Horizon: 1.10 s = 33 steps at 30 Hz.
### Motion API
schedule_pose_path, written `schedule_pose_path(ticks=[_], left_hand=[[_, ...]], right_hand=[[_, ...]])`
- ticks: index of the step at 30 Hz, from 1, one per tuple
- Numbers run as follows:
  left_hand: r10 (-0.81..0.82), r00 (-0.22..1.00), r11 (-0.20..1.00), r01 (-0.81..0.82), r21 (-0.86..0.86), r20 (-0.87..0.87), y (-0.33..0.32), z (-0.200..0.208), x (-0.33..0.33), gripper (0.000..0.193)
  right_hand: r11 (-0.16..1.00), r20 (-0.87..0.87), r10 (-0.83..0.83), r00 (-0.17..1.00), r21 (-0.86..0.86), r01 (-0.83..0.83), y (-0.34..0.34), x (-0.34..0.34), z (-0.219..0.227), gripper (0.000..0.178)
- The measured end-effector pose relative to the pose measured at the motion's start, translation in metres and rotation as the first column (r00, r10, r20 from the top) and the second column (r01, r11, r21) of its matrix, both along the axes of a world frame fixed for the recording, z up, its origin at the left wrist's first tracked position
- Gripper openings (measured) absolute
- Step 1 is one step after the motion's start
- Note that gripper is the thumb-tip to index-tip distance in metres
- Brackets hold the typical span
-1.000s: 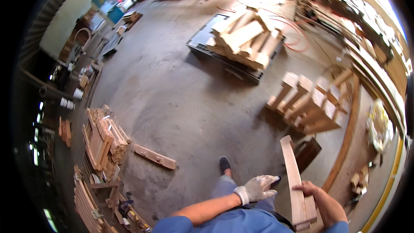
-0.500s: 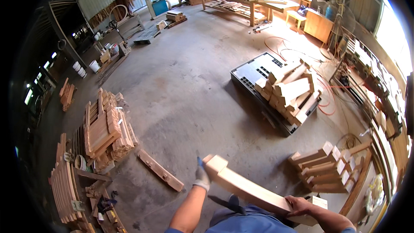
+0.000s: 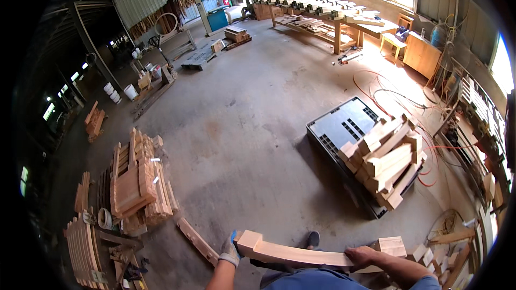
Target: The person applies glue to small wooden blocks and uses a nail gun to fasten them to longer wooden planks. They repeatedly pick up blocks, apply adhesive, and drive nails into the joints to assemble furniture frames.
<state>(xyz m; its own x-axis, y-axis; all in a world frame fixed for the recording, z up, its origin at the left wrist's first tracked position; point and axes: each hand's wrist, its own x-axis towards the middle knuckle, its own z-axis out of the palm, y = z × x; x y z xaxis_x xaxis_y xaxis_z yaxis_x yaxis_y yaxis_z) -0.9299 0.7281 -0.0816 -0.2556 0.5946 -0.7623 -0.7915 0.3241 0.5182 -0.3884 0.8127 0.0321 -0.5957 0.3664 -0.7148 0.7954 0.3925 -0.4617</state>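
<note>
A pale curved wooden beam with thicker block-like ends lies crosswise in front of my body, nearly level. My left hand, in a light glove with blue on it, grips the beam's left end, though its fingers are partly hidden. My bare right hand is wrapped over the beam just short of its right block. Beyond the beam, a dark shoe shows on the floor. A reddish plank lies close to my left hand.
A black pallet ahead on the right carries a heap of wooden pieces. More timber is stacked on the left. At lower right stands another wood pile. Orange hoses trail across the floor near a long workbench.
The beam has gone from slanting to nearly level, still in both hands. My view has shifted, so the pallet and lower-right pile appear lower, and a shoe now shows beyond the beam.
</note>
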Motion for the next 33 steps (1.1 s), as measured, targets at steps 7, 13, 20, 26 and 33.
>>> schedule_pose_path(ticks=[7,13,20,26,33], left_hand=[[-0.032,0.999,0.981,0.023,-0.194,-0.044,0.098,-0.061,-0.056,0.050],[-0.139,0.936,0.988,0.109,-0.108,-0.323,0.241,-0.055,-0.096,0.055],[-0.187,0.857,0.947,0.288,0.146,-0.480,0.524,0.104,-0.113,0.043],[-0.370,0.816,0.856,0.485,0.178,-0.444,0.703,0.109,-0.146,0.046],[-0.485,0.804,0.874,0.456,-0.167,-0.344,0.853,-0.018,-0.255,0.036]], right_hand=[[0.941,-0.055,0.124,0.991,-0.309,-0.135,0.185,-0.082,-0.050,0.072],[0.900,-0.014,-0.161,0.987,-0.413,0.141,0.293,-0.145,-0.119,0.072],[0.773,-0.005,-0.545,0.838,-0.390,0.500,0.453,-0.200,-0.051,0.080],[0.484,0.045,-0.819,0.572,-0.481,0.731,0.555,-0.235,-0.022,0.064],[0.020,0.125,-0.975,0.185,-0.778,0.628,0.716,-0.280,-0.074,0.053]])
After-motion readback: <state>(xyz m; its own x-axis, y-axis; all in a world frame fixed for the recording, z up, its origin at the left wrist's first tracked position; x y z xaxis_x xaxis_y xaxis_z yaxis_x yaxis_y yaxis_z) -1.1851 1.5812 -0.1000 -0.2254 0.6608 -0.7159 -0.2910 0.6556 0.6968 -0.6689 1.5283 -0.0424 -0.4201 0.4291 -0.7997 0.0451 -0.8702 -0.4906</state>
